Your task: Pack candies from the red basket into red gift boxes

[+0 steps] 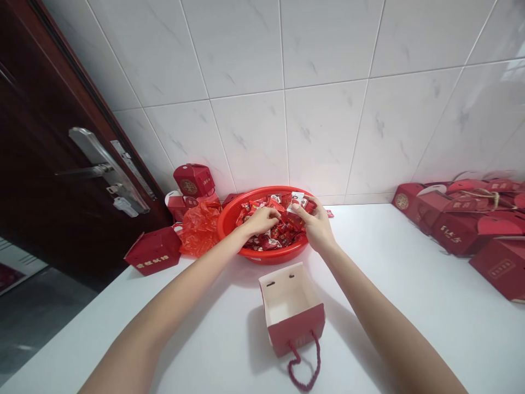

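A red plastic basket (270,256) full of wrapped candies (274,241) stands against the tiled wall. Inside it, my left hand (263,220) reaches into the candies with bent fingers; whatever its fingertips may grip is too small to make out. My right hand (316,220) is at the basket's right side, its thumb and fingers closed on a white and red candy packet (296,202). Nearer to me, between my forearms, an open red box (296,328) with a pale inside sits on the white table (221,339). Its dark red rope handle (305,383) lies toward me.
Closed red boxes (158,251) and a crumpled red plastic bag (200,227) stand left of the basket. More red boxes (459,230) are grouped at the right. A dark door (49,137) with a metal handle is at the left.
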The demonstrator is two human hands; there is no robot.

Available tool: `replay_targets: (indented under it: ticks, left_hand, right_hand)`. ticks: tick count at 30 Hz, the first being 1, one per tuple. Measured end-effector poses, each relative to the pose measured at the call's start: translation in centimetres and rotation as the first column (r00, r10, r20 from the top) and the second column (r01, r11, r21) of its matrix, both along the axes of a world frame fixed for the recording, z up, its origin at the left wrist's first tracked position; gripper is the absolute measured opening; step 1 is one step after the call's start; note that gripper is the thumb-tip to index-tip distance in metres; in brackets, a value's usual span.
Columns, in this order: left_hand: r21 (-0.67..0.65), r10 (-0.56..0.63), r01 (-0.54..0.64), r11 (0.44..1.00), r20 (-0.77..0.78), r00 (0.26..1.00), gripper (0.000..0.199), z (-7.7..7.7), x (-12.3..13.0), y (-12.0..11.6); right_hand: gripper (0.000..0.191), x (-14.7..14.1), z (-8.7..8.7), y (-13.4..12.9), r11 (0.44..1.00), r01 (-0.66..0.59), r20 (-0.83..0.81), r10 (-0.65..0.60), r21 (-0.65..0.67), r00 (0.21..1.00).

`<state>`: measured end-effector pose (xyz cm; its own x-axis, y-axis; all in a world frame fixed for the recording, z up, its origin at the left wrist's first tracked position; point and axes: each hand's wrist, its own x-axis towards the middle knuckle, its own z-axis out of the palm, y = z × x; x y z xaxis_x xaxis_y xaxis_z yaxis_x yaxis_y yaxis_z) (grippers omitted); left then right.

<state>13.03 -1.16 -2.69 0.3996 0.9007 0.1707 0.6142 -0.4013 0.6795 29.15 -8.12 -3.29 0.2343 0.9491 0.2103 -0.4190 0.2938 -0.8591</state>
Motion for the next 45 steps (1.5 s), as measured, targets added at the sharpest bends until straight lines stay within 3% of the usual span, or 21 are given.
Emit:
replay_targets:
  ticks: [5,11,16,24,28,31,35,41,45]
  left_hand:
    - [0.027,-0.015,0.021,0.999,-0.201,0.98,0.018,-0.3,0.2,-0.7]
    - [0.065,-0.015,0.048,0.997,-0.435,0.9,0.015,-0.3,0.9,-1.1]
    - [0.041,-0.058,0.093,0.995,-0.521,0.852,0.02,-0.2,1.1,-1.3]
    - [0.092,-0.049,0.076,0.993,-0.269,0.962,0.034,0.2,0.5,-1.1]
    - [0.101,-0.064,0.057,0.993,0.067,0.996,0.034,0.2,0.0,-0.4]
    - [0.126,-0.015,-0.019,0.992,0.264,0.964,0.028,0.3,-0.2,0.1]
    - [0.104,-0.009,-0.041,0.994,0.438,0.899,0.039,0.7,-0.3,0.0]
    - [0.011,-0.052,0.055,0.998,0.554,0.831,0.049,1.5,-0.1,-1.0]
    - [-0.012,-0.035,0.055,0.998,0.621,0.783,0.053,1.6,0.0,-1.0]
  right_hand:
    - [0.051,0.0,-0.1,0.0,1.0,-0.014,-0.025,0.014,0.015,1.0]
    - [0.049,0.1,-0.3,0.1,0.998,-0.035,-0.013,0.035,0.043,0.999]
    - [0.049,0.0,-0.2,0.0,0.999,-0.039,-0.022,0.04,0.031,0.999]
    - [0.048,0.1,-0.1,0.0,0.999,-0.03,-0.044,0.032,0.036,0.999]
    - [0.048,0.1,-0.2,0.0,0.998,-0.048,-0.048,0.05,0.032,0.998]
    - [0.049,0.0,-0.2,0.1,0.998,-0.054,-0.061,0.056,0.033,0.997]
    - [0.048,0.0,-0.2,0.1,0.997,-0.065,-0.069,0.067,0.041,0.995]
    - [0.049,0.1,-0.2,0.1,0.994,-0.103,-0.074,0.106,0.041,0.992]
    - [0.048,0.2,-0.1,0.1,0.992,-0.125,-0.076,0.126,0.025,0.989]
